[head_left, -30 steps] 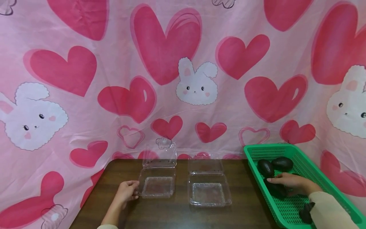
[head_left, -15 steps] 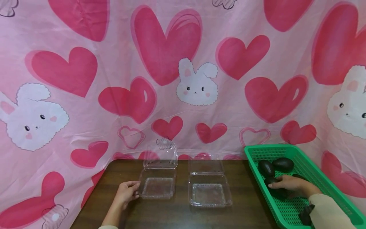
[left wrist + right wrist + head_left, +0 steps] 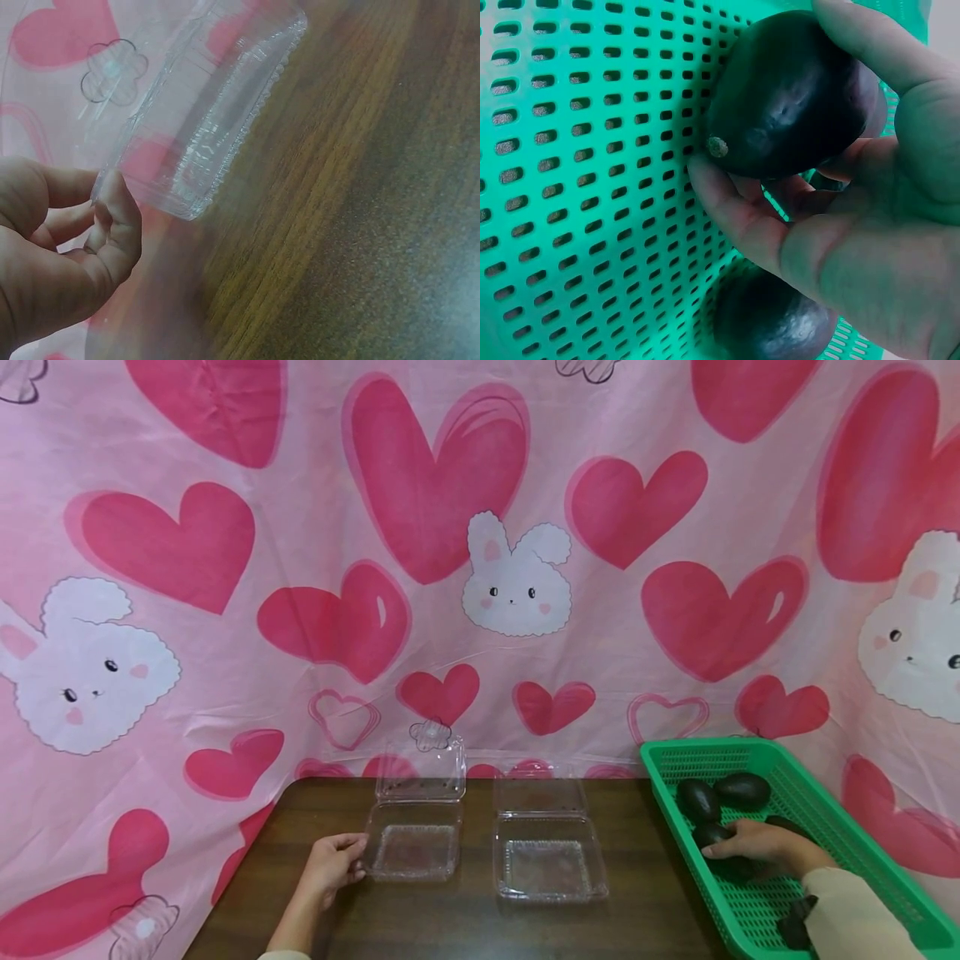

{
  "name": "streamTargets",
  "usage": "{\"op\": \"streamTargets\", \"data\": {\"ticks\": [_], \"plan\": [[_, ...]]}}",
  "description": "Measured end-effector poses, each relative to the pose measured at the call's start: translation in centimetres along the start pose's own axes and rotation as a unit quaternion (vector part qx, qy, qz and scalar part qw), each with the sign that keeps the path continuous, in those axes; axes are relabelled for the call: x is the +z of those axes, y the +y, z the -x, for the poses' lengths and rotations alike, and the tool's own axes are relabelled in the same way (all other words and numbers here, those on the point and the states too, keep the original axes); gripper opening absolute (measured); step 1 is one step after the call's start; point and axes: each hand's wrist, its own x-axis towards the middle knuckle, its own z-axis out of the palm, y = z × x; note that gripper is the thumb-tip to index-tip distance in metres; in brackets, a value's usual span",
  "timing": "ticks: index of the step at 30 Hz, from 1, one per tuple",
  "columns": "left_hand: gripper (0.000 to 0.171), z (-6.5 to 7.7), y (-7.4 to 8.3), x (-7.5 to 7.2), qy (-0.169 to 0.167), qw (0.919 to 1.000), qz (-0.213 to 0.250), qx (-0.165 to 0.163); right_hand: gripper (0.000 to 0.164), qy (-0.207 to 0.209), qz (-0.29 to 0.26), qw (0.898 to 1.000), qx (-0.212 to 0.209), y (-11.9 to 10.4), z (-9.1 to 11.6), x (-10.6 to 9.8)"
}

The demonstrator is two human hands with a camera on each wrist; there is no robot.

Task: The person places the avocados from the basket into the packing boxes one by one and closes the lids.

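Observation:
My left hand (image 3: 330,864) pinches the left rim of a clear plastic clamshell container (image 3: 415,852) between thumb and fingers. In the left wrist view the fingertips show at a corner of the container (image 3: 202,142). My right hand (image 3: 768,843) is inside a green plastic basket (image 3: 667,827), gripping a dark avocado (image 3: 711,835). The right wrist view shows thumb and fingers curled round this avocado (image 3: 787,97), its pale stem scar facing the basket wall. Another avocado (image 3: 772,319) lies below the hand. Farther back in the basket are two more avocados, one left (image 3: 697,800) and one right (image 3: 742,791).
A second clear clamshell (image 3: 551,864) stands lid up on the brown wooden table (image 3: 420,927), between the first one and the basket. Behind the table hangs a pink cloth (image 3: 600,643) with hearts and rabbits.
My right hand has shifted slightly within the basket and settled its grip on the avocado. The left hand stays at the container's rim, almost still.

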Motion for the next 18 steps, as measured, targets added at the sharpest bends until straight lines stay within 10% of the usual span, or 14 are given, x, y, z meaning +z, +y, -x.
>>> {"op": "streamTargets", "data": {"ticks": [18], "plan": [[0.034, 0.65, 0.10, 0.57, 0.003, 1.0000, 0.003, -0.006, 0.094, -0.008, -0.003, 1.000, -0.007, 0.42, -0.50, -0.16]]}}
